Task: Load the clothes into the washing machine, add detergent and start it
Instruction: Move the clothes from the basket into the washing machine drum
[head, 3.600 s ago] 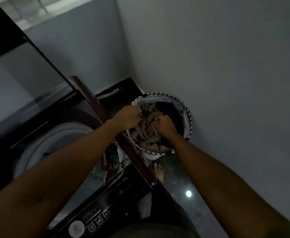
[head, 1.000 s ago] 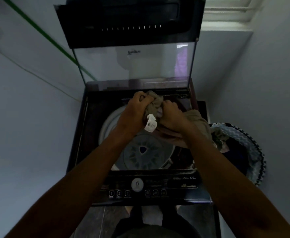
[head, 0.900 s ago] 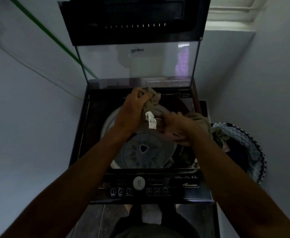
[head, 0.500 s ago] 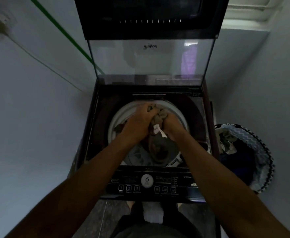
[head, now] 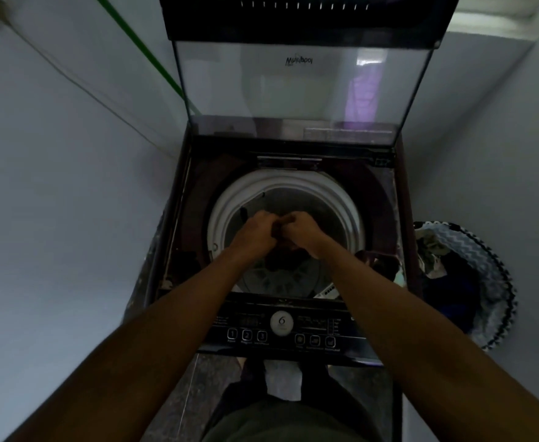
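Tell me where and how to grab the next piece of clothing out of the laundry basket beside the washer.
Take the light crumpled garment heaped at the laundry basket's near-left rim. It sits highest, above the dark clothes, so come straight down through the open top with the right hand and pinch a raised fold; that grip probably lifts it clear.

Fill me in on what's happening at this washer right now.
A person is loading laundry. Both hands, the left hand and right hand, are together inside the drum of the top-loading washing machine, bunched on a dark garment. The lid stands open. The laundry basket to the right holds more clothes.
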Action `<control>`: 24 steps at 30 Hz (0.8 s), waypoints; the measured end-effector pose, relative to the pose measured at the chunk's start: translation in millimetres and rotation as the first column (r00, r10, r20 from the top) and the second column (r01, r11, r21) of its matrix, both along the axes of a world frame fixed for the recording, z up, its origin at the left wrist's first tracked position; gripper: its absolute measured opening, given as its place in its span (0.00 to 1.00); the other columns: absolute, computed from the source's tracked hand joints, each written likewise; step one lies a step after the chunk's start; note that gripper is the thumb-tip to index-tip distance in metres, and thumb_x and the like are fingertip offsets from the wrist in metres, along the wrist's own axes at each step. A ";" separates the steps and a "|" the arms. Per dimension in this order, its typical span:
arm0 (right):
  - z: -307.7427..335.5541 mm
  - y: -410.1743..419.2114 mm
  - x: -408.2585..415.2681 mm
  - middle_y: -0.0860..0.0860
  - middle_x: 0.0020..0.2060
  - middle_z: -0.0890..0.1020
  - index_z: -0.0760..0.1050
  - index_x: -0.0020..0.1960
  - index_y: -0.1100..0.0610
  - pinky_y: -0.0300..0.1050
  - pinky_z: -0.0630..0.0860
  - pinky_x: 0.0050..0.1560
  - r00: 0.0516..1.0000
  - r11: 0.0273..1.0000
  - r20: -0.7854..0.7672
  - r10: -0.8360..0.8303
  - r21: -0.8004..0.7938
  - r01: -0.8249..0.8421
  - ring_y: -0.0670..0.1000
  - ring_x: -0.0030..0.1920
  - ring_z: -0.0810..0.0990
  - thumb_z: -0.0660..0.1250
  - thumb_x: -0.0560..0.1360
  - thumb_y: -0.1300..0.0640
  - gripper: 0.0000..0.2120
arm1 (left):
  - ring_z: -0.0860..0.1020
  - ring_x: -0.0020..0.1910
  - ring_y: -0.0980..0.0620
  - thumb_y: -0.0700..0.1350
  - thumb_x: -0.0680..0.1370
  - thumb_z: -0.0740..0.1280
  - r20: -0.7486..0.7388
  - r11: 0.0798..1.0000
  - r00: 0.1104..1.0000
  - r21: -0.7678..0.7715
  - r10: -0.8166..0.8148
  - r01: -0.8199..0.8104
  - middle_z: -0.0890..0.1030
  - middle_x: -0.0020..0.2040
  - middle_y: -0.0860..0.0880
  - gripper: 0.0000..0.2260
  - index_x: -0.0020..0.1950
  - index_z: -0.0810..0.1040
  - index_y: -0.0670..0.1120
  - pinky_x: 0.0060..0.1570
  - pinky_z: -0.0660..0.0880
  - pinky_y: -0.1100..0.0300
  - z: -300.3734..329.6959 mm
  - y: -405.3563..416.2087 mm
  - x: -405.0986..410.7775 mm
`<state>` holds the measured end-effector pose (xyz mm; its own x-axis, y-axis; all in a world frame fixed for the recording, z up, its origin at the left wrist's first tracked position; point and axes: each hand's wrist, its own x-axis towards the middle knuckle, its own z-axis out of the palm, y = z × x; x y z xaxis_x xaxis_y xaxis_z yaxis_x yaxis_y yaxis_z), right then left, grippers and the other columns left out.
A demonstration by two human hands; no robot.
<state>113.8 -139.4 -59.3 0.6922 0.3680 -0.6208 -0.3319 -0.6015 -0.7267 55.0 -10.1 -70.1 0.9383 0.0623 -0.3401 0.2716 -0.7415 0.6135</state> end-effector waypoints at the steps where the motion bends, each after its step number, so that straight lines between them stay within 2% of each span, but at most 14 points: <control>1: -0.7 1.3 0.3 0.61 0.42 0.84 0.81 0.47 0.62 0.55 0.82 0.44 0.998 1.000 0.051 0.023 -0.020 -0.022 0.59 0.43 0.84 0.69 0.71 0.61 0.06 | 0.79 0.50 0.46 0.45 0.74 0.68 0.022 1.000 1.000 0.017 0.005 -0.006 0.78 0.53 0.44 0.09 0.53 0.80 0.44 0.48 0.77 0.53 -0.3 0.1 -0.2; 4: 3.6 3.4 2.5 0.57 0.39 0.83 0.81 0.46 0.63 0.51 0.80 0.41 0.978 0.996 0.202 0.061 -0.079 -0.045 0.55 0.40 0.82 0.66 0.73 0.64 0.06 | 0.77 0.48 0.51 0.44 0.76 0.68 0.071 0.999 0.997 0.047 0.013 -0.016 0.79 0.51 0.47 0.08 0.53 0.79 0.45 0.46 0.73 0.59 -0.1 -0.9 0.0; 7: 7.1 -1.4 8.5 0.53 0.34 0.82 0.79 0.41 0.61 0.48 0.77 0.35 0.954 0.995 0.294 0.054 -0.098 -0.026 0.50 0.36 0.81 0.68 0.71 0.61 0.03 | 0.78 0.47 0.47 0.45 0.77 0.65 0.096 0.998 0.995 0.041 0.041 -0.045 0.78 0.48 0.46 0.04 0.48 0.78 0.46 0.43 0.74 0.55 8.3 -7.0 4.5; 12: 20.3 -33.0 16.3 0.51 0.38 0.82 0.79 0.45 0.59 0.31 0.70 0.34 0.892 0.996 0.448 -0.059 -0.036 0.084 0.44 0.36 0.77 0.70 0.71 0.62 0.03 | 0.77 0.52 0.50 0.49 0.78 0.65 0.191 0.998 0.980 -0.004 0.057 -0.057 0.79 0.54 0.48 0.09 0.56 0.78 0.49 0.51 0.76 0.53 26.6 -27.6 14.7; 13: 24.0 -42.4 18.2 0.51 0.38 0.82 0.79 0.44 0.59 0.30 0.71 0.35 0.875 0.994 0.478 -0.080 -0.027 0.106 0.43 0.36 0.77 0.71 0.71 0.61 0.03 | 0.78 0.52 0.52 0.49 0.78 0.65 0.214 0.999 0.975 -0.016 0.054 -0.051 0.79 0.54 0.50 0.09 0.57 0.78 0.51 0.52 0.76 0.53 29.4 -35.4 17.8; 16: 28.9 -74.1 26.4 0.52 0.38 0.83 0.80 0.43 0.59 0.46 0.78 0.44 0.826 0.987 0.547 -0.137 0.000 0.163 0.49 0.40 0.81 0.71 0.70 0.61 0.03 | 0.77 0.50 0.54 0.49 0.79 0.65 0.252 0.999 0.968 -0.041 0.010 0.001 0.78 0.54 0.52 0.07 0.56 0.78 0.51 0.50 0.76 0.57 36.1 -64.2 29.2; 18: 32.9 -98.2 30.2 0.54 0.38 0.83 0.79 0.43 0.61 0.48 0.78 0.43 0.807 0.977 0.563 -0.179 0.002 0.215 0.51 0.41 0.81 0.71 0.70 0.62 0.03 | 0.76 0.50 0.55 0.49 0.79 0.65 0.283 0.997 0.959 -0.069 -0.025 0.046 0.78 0.54 0.52 0.08 0.57 0.78 0.50 0.49 0.75 0.58 40.6 -87.2 39.1; 20: 36.9 -121.4 33.2 0.54 0.38 0.83 0.80 0.42 0.61 0.41 0.76 0.41 0.773 0.960 0.588 -0.237 0.019 0.280 0.49 0.39 0.80 0.71 0.69 0.62 0.03 | 0.75 0.49 0.55 0.47 0.79 0.66 0.318 0.992 0.946 -0.088 -0.054 0.086 0.78 0.53 0.50 0.08 0.56 0.78 0.47 0.48 0.71 0.62 44.3 -109.0 49.1; 22: 41.4 -147.1 35.3 0.51 0.38 0.84 0.81 0.42 0.60 0.26 0.71 0.38 0.738 0.937 0.603 -0.303 0.047 0.346 0.45 0.38 0.79 0.71 0.68 0.64 0.03 | 0.74 0.46 0.56 0.45 0.79 0.65 0.347 0.985 0.931 -0.084 -0.111 0.149 0.77 0.49 0.50 0.06 0.54 0.78 0.47 0.44 0.68 0.63 49.3 -134.0 58.8; 24: 43.0 -173.3 37.1 0.49 0.38 0.83 0.82 0.42 0.59 0.22 0.67 0.37 0.707 0.916 0.617 -0.344 0.055 0.398 0.44 0.38 0.77 0.71 0.68 0.64 0.03 | 0.74 0.44 0.55 0.45 0.79 0.65 0.370 0.974 0.911 -0.063 -0.181 0.219 0.76 0.48 0.50 0.06 0.54 0.78 0.47 0.43 0.71 0.60 52.8 -158.5 67.3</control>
<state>151.0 -312.7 -16.3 0.9988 -0.0296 -0.0396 -0.0494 -0.5866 -0.8084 122.3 -168.6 -17.4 0.9872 -0.1568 0.0279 -0.1291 -0.6859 0.7162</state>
